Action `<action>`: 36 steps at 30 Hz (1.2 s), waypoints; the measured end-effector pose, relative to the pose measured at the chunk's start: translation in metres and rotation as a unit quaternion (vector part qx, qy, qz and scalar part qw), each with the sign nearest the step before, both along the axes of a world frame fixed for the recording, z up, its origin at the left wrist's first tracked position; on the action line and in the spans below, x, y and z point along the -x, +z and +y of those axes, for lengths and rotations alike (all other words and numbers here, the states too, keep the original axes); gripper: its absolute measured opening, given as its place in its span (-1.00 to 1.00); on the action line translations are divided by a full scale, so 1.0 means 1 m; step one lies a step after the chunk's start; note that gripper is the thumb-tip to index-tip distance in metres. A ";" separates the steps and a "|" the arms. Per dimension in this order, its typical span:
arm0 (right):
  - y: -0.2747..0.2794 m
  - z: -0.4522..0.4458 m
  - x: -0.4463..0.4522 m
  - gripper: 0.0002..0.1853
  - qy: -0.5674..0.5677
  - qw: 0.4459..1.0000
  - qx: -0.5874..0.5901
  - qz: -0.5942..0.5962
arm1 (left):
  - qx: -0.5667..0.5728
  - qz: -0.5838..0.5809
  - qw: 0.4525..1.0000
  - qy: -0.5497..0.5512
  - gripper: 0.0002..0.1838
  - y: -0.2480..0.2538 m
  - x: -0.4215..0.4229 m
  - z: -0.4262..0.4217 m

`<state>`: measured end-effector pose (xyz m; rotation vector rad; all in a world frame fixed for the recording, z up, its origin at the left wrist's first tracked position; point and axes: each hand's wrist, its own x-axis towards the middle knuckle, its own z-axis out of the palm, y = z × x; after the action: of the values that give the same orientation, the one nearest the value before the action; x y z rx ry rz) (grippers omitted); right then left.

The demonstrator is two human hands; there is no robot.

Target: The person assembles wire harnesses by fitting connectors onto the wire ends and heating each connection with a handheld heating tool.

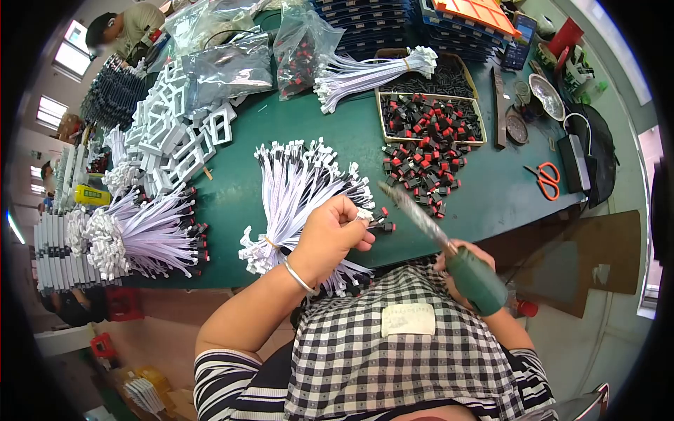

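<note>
- White cables [158, 231] bunched in the worktop's [232, 189] near-left corner!
- By the near edge, a cable bundle [284, 196]; over it, left hand [326, 235] pinching a white connector [364, 215].
- Black-and-red parts [425, 168], heaped right of centre.
- Right hand [483, 258], fingers wrapped round a green-handled tool [476, 282].
- Orange-handled scissors [547, 180], right edge.

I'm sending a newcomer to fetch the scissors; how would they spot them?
On the green table, find the black bag at the right end. The scissors lie to its left, their orange loops setting them apart from the grey bar alongside.
</note>
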<state>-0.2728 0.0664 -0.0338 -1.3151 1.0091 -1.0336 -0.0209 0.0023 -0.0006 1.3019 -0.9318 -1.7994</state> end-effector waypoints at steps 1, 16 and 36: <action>-0.002 0.004 0.003 -0.67 0.001 1.000 -0.018 -0.005 | 0.003 0.001 1.000 0.005 -0.92 -0.001 0.001 -0.001; -0.028 0.013 0.014 -0.72 0.106 0.930 -0.150 0.319 | 0.023 -0.008 0.999 0.026 -0.93 -0.006 0.003 -0.005; 0.009 -0.006 -0.017 -0.68 -0.049 0.998 -0.038 -0.026 | 0.068 -0.040 0.997 -0.019 -0.91 0.008 0.001 0.007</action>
<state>-0.2560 0.0600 -0.0245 -1.1806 1.0718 -1.0881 -0.0215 0.0095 0.0072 1.2846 -1.1097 -1.6906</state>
